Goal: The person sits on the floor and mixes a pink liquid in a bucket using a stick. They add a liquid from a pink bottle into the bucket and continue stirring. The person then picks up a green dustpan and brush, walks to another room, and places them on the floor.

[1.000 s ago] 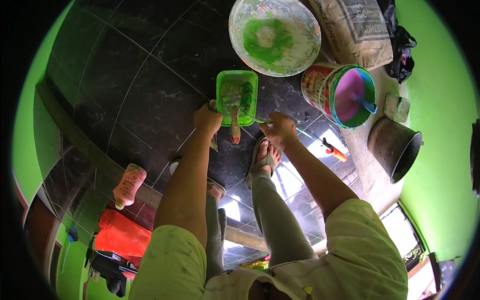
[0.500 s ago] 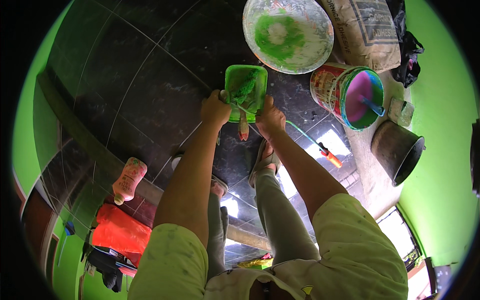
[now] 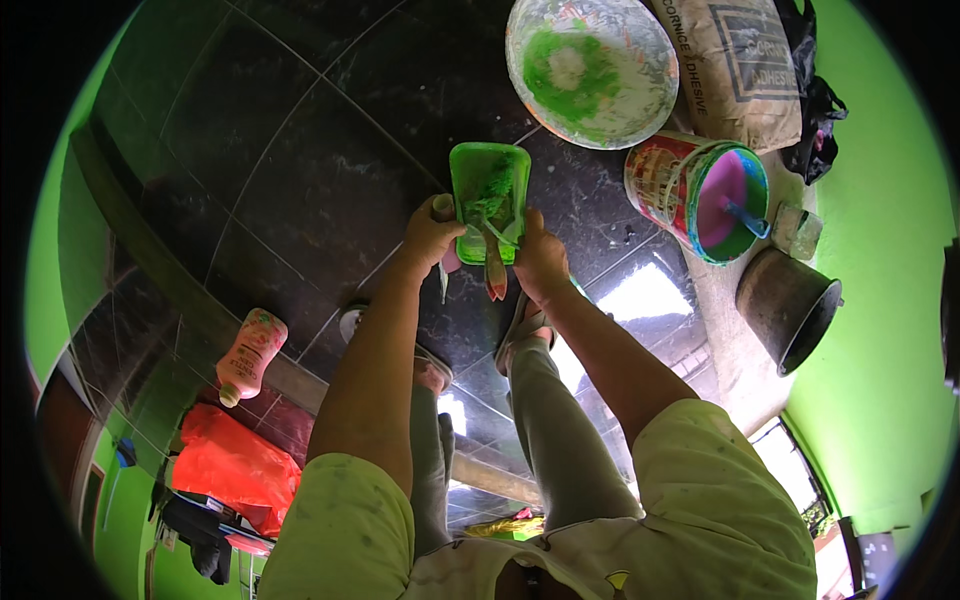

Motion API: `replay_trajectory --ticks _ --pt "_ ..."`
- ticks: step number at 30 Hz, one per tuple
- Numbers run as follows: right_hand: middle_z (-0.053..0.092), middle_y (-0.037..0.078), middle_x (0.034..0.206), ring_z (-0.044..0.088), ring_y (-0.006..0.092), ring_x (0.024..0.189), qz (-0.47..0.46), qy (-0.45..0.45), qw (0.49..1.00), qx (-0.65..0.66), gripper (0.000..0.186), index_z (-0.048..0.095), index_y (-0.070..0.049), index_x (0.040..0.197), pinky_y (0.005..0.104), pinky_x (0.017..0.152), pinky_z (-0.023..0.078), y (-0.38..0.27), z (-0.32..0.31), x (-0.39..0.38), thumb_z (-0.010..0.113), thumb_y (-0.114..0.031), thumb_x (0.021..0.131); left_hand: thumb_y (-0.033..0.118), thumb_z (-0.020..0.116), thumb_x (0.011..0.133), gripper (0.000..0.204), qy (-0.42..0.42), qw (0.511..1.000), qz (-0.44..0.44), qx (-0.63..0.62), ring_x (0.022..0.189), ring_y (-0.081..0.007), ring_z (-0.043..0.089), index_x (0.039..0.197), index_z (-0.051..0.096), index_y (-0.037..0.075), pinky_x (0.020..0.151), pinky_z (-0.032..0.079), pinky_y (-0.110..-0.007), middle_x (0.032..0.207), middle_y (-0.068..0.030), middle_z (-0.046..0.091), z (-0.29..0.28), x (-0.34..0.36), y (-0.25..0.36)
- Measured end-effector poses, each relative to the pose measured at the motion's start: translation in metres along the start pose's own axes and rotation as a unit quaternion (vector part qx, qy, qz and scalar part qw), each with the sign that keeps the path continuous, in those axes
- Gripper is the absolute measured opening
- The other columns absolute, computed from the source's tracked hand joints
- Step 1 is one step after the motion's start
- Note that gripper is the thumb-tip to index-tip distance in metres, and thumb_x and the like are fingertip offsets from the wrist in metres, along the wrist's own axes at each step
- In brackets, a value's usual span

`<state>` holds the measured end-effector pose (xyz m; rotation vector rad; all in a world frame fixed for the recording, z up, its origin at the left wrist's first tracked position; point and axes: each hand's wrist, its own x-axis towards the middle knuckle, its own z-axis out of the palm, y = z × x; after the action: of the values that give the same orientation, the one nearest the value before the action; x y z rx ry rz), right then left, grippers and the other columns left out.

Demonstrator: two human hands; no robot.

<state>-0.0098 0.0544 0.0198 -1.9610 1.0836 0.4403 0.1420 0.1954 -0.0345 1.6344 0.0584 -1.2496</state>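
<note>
A green rectangular plastic tray (image 3: 461, 180) was held at the upper centre of the frame, its left edge gripped by the left hand's fingers (image 3: 447, 229) and its right edge by the right hand's. A green-coated roller (image 3: 497, 188) and a wooden-handled brush (image 3: 495, 272) were carried in it. At the upper right, a paint-smeared white round basin (image 3: 652, 62) was seen above a red-and-white bucket (image 3: 660, 182).

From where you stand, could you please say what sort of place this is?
Probably a room under renovation: the green paint tray, drip-streaked bucket and smeared basin suggest it.
</note>
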Motion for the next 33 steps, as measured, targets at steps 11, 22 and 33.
replay_trajectory --ticks 11,22,33 --pt "0.07 0.026 0.097 0.068 0.0484 0.092 -0.064 0.059 0.996 0.02 0.05 0.044 -0.009 0.135 0.0533 0.074 0.054 0.019 0.016 -0.002 0.066 -0.02 0.091 -0.002 0.074 0.071 0.042 -0.093 0.985 -0.045 -0.135 0.096 -0.0173 0.062 0.11 0.063 0.006 0.089 0.051 -0.035 0.101 -0.0031 0.064 -0.015 0.004 -0.012" --pt "0.071 0.024 0.097 0.069 0.046 0.09 -0.107 0.091 0.99 -0.014 0.052 0.046 -0.009 0.134 0.051 0.071 0.056 0.007 0.015 0.003 0.07 -0.021 0.09 0.001 0.077 0.069 0.061 -0.12 0.974 0.007 -0.191 0.111 -0.0184 0.06 0.126 0.057 0.007 0.102 0.046 -0.037 0.119 -0.0037 0.065 -0.017 0.001 0.017" --pt "0.069 0.024 0.099 0.068 0.0464 0.09 -0.15 0.102 0.983 -0.017 0.052 0.046 -0.008 0.137 0.0529 0.074 0.055 -0.033 -0.01 -0.011 0.059 -0.002 0.087 0.002 0.073 0.07 0.057 -0.146 0.972 -0.012 -0.181 0.102 -0.0165 0.062 0.125 0.059 0.006 0.094 0.048 -0.034 0.11 -0.0025 0.067 -0.039 -0.016 0.045"
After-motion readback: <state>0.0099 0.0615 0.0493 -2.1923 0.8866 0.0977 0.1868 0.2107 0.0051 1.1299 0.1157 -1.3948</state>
